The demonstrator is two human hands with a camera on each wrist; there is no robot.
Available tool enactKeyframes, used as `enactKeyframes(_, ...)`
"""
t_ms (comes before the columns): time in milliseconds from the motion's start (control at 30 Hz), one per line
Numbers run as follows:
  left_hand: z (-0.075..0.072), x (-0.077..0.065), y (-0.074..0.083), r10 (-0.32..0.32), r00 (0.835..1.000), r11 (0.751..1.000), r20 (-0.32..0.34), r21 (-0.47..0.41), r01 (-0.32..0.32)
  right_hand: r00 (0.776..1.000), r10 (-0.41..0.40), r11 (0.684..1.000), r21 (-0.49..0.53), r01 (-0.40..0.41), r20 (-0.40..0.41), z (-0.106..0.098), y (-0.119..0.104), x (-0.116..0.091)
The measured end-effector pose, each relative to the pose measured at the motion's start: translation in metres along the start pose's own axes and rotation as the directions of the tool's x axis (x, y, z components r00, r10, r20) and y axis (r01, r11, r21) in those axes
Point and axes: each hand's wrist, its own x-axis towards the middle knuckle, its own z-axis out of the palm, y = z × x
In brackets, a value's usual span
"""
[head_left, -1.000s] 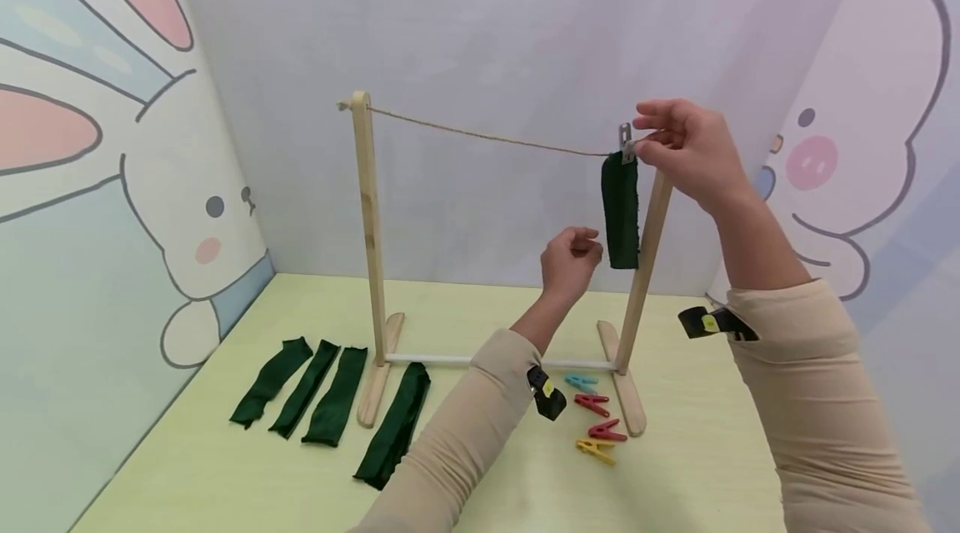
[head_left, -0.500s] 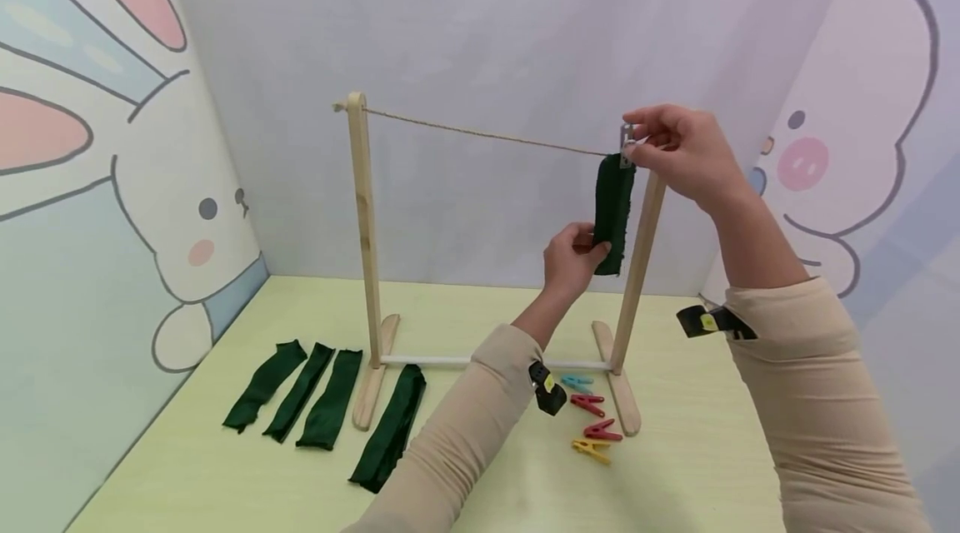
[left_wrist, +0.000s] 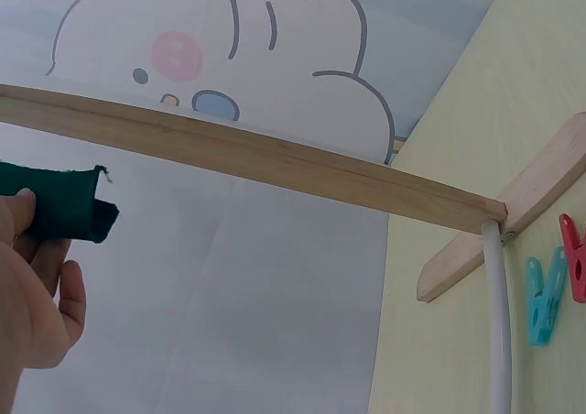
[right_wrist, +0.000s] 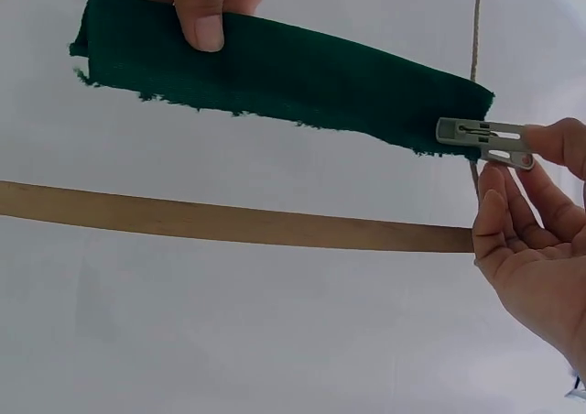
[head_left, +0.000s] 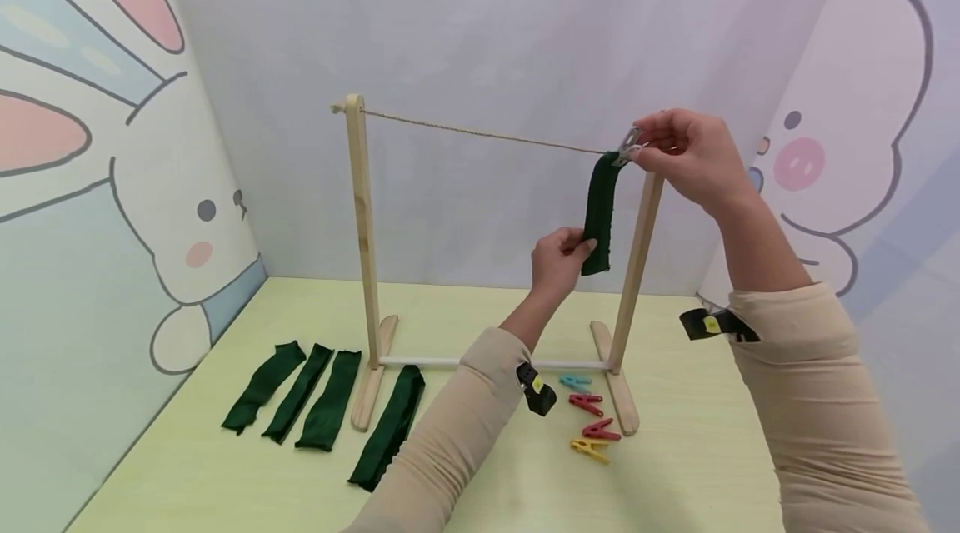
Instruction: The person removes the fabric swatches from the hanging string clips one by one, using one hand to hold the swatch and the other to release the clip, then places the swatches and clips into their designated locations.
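Observation:
A dark green cloth strip (head_left: 601,204) hangs folded over the string (head_left: 480,133) near the right post. A grey clothespin (right_wrist: 485,137) sits on the cloth's top edge at the string. My right hand (head_left: 693,154) pinches the clothespin's handles between thumb and fingers, as the right wrist view shows. My left hand (head_left: 558,265) pinches the cloth near its lower end, thumb (right_wrist: 209,29) on the near face. In the left wrist view the cloth's lower end (left_wrist: 69,203) sticks out past the left fingers.
The string runs between two wooden posts (head_left: 362,225) joined by a white bar (head_left: 420,361). Several green cloth strips (head_left: 330,400) lie at the left on the table (head_left: 525,483). Blue (head_left: 576,383), red (head_left: 600,430) and yellow (head_left: 590,450) clothespins lie near the right foot.
My left hand has taken hold of the cloth's lower part and drawn it left. The clothespin in my right hand has tilted to the right.

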Motion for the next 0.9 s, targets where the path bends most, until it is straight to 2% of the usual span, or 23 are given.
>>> enactKeyframes(167, -0.003, 0.0, -0.003, -0.011, 1.0, 0.999, 0.017, -0.039, 0.011, 1.0, 0.003, 0.999, 0.05, -0.003, -0.018, 0.001, 0.001, 0.0)
enactKeyframes(400, -0.009, 0.0, -0.004, -0.009, 0.999, 0.991, 0.032, -0.134, 0.014, 0.994, -0.021, 0.999, 0.042, 0.026, -0.109, 0.0, 0.006, 0.003)
enactKeyframes(700, -0.013, -0.002, -0.002, -0.011, 0.999, 0.988, 0.032, -0.153, 0.016, 0.989, -0.022, 0.998, 0.06, 0.031, -0.149, 0.002, 0.007, 0.004)
enactKeyframes(900, -0.019, -0.007, 0.003, 0.032, 0.997, 0.981, 0.066, -0.194, -0.018, 0.974, -0.046, 0.991, 0.113, 0.072, -0.22, 0.001, 0.009, 0.009)
